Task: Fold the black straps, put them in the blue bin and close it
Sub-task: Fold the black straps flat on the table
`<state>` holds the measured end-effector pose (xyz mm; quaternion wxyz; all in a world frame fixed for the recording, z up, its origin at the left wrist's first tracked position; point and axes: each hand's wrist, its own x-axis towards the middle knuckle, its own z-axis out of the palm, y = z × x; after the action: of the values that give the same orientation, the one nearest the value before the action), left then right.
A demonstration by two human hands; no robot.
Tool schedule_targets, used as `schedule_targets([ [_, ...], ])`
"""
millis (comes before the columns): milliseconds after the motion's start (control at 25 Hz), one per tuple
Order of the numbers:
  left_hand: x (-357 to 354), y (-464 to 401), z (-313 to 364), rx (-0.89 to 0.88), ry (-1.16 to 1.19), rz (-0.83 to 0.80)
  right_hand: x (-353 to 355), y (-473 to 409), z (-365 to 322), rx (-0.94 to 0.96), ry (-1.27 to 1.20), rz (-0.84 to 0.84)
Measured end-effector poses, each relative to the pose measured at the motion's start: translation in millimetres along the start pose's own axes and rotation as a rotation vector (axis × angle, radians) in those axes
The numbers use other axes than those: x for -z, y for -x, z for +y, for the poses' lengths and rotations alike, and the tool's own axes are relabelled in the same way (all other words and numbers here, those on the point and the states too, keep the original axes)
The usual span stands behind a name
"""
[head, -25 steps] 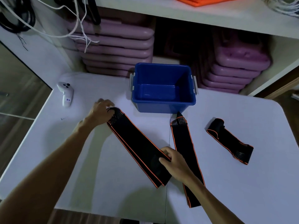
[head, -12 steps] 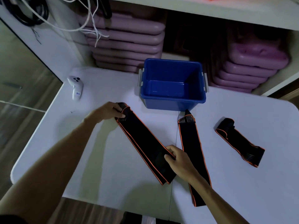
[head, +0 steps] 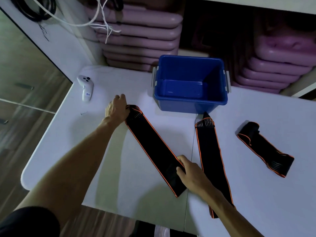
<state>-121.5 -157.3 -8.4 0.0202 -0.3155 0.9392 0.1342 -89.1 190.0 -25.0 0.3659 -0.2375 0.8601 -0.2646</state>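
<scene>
Left hand: the left hand [head: 118, 108] grips the far gathered end of a long black strap [head: 154, 148], fingers curled around it.
Right hand: the right hand [head: 189, 173] pinches the near end of the same strap against the table [head: 102, 168].
Second strap: another flat strap [head: 209, 151] lies just right, its tip touching the blue bin [head: 190, 101].
Folded strap: a folded strap [head: 266, 149] lies farther right.
Bin: open, empty, no lid on.
Controller: a white controller [head: 85, 87] sits left.
</scene>
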Motion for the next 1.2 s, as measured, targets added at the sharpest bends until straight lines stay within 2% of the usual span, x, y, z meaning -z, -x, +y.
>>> schedule_targets([
  [160,-5,-5,-6,-0.015,0.069,-0.004,-6,7,-6,-0.004,0.081,0.187],
  [320,-11,-8,-2,0.151,0.108,0.011,-15,9,-1,-0.004,0.334,0.343],
  [440,-12,-10,0,0.132,0.173,-0.059,-20,13,-1,0.001,0.488,0.461],
  [640,1,-18,0,0.139,0.254,-0.034,-34,18,-14,-0.037,0.616,0.350],
  [840,46,-26,8,0.048,0.394,0.065,-37,16,-17,0.001,0.544,0.342],
  [1040,60,-20,12,-0.107,0.286,0.045,-36,16,-11,0.019,0.540,0.346],
  [1200,33,-15,-14,-0.080,0.223,0.016,-38,16,-9,-0.002,0.548,0.369],
])
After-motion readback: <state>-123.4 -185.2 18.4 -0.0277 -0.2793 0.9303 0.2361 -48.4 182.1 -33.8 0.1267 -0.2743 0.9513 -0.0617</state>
